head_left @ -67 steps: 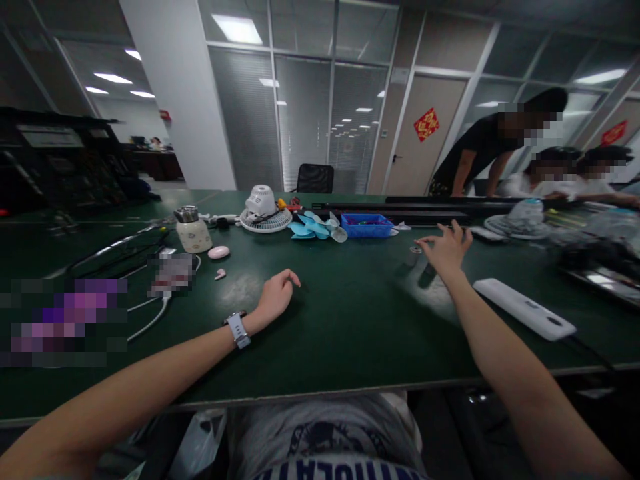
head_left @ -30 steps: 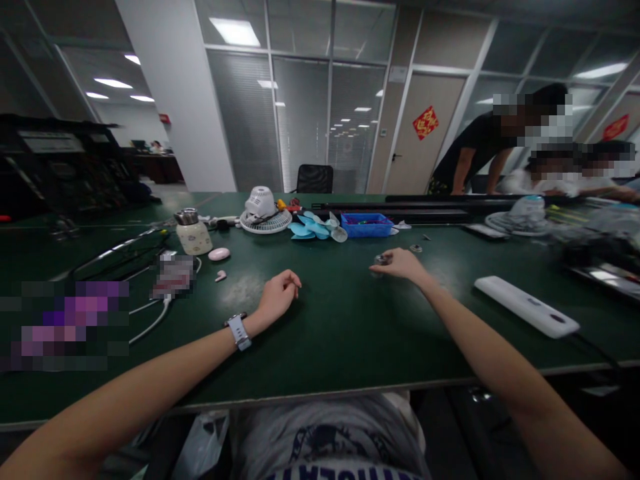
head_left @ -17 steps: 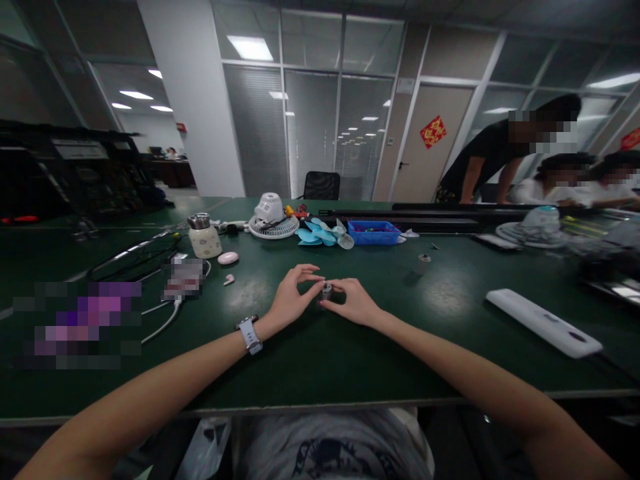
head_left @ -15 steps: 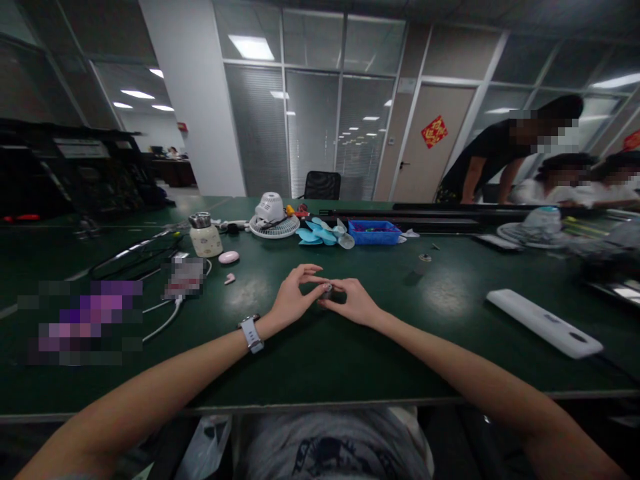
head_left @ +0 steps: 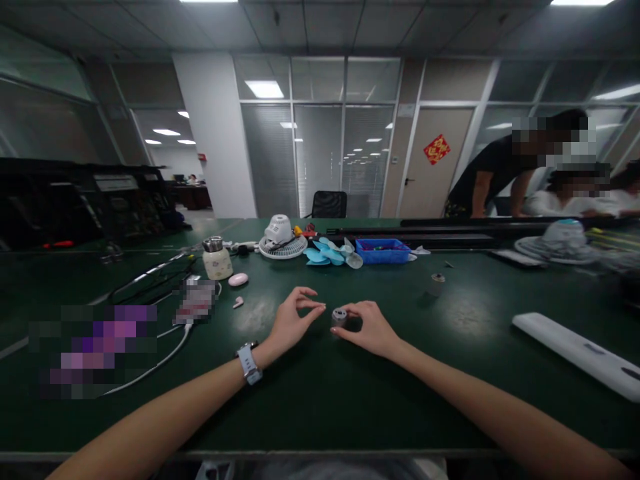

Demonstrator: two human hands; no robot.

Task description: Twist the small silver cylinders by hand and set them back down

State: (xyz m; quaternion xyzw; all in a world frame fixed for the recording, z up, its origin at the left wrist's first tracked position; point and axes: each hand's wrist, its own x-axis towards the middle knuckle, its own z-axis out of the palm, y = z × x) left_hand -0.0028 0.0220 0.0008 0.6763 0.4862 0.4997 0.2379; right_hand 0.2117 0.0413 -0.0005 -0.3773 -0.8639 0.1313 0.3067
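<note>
My right hand [head_left: 367, 327] pinches a small grey cylindrical part [head_left: 339, 316] just above the green table [head_left: 350, 400], its open end facing me. My left hand [head_left: 293, 320] hovers a little to the left of it, thumb and forefinger pressed together in a pinch with the other fingers raised; whether anything sits between them I cannot make out. A watch is on my left wrist. A second small grey part [head_left: 437, 283] stands further back on the table to the right.
At the back lie a white fan housing [head_left: 283, 239], light blue fan blades [head_left: 327, 253], a blue tray [head_left: 384, 251] and a small cup [head_left: 217, 259]. A white power strip [head_left: 575, 348] lies at the right, cables at the left. Other people are at the far right.
My right hand reached out to the right, took the small grey part and brought it to the middle. My left hand rose to meet it, then drew slightly apart. The camera tilted up.
</note>
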